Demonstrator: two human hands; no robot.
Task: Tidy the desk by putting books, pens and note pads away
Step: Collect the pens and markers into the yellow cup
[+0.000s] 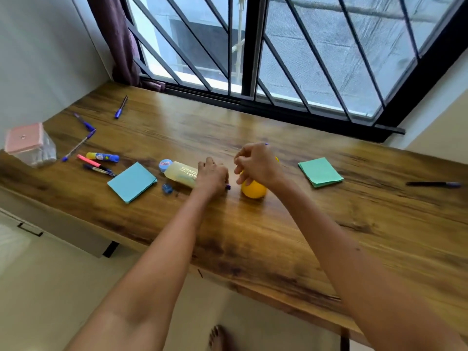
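Most is left — pens [80,144] and two pads [131,182] lie loose on the bench [291,224]. Left hand [212,177] closed on a pen tip [228,186]; right hand [255,164] curled over a yellow holder [253,190] — its hold unclear.

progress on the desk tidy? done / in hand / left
Done: nothing looks put away yet. In hand: left hand is closed on a purple-tipped pen beside the translucent case; right hand hovers over the yellow container, contents hidden. Left: blue note pad, green note pad, loose pens far left, highlighter, black pen far right.
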